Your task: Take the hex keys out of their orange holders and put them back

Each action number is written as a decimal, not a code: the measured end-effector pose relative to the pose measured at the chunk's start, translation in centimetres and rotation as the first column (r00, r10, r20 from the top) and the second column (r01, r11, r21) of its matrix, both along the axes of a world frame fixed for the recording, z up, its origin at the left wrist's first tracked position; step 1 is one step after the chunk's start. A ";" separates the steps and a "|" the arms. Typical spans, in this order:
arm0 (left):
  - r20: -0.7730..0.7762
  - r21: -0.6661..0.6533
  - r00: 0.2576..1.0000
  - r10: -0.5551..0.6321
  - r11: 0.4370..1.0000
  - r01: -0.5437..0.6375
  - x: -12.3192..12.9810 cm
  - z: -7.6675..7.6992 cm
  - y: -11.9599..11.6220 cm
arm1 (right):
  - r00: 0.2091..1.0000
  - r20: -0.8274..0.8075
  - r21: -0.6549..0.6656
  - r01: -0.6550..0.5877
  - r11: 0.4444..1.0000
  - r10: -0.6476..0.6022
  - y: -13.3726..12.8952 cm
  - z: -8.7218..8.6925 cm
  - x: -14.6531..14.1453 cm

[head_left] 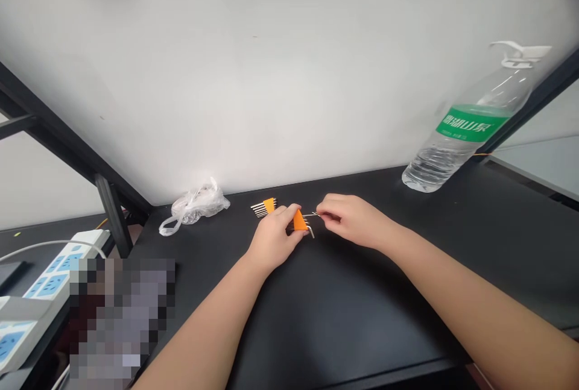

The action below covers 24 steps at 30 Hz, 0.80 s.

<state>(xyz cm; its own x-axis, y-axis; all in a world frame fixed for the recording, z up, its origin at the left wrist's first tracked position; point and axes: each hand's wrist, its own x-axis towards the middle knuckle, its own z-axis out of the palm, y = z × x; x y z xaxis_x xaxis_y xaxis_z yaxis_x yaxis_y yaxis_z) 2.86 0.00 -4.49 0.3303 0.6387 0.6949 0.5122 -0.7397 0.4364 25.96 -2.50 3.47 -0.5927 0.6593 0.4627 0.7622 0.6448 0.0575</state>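
Near the middle of the black table, my left hand [277, 238] grips an orange holder [299, 221] with several metal hex keys in it. One bent key [311, 232] sticks out at the holder's lower right. My right hand [344, 216] pinches the end of a thin metal key [315, 214] at the holder's right side. Just behind my left hand lies a second orange holder [270, 205] with several metal keys pointing left. My left fingers hide part of the held holder.
A crumpled clear plastic bag [199, 204] lies at the back left. A large water bottle [470, 125] with a green label stands at the back right by the wall. White power strips [58, 275] and a pixelated area are at the left.
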 end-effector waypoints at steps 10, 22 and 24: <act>-0.085 0.068 0.996 0.007 0.998 -0.001 -0.3 0.3 -0.2 | 0.998 0.062 0.031 0.007 0.999 -0.009 -0.7 0.3 0.1; -0.086 0.132 0.989 -0.120 0.982 0.131 -0.2 1.2 -0.9 | 0.864 -0.502 -0.393 -0.268 0.880 0.039 -0.4 -0.5 -1.6; -0.070 0.126 0.988 -0.140 0.981 0.148 -0.2 1.3 -0.9 | 0.780 -0.622 -0.507 -0.331 0.796 -0.071 0.2 -0.9 -1.5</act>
<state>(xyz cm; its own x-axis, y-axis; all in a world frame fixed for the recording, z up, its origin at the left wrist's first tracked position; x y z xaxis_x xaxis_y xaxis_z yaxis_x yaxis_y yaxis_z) 2.63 -0.93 -3.20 0.4567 0.4862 0.7450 0.4184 -0.8564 0.3023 24.47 -2.27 2.61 -0.4348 0.8452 0.3107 0.4111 0.4933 -0.7666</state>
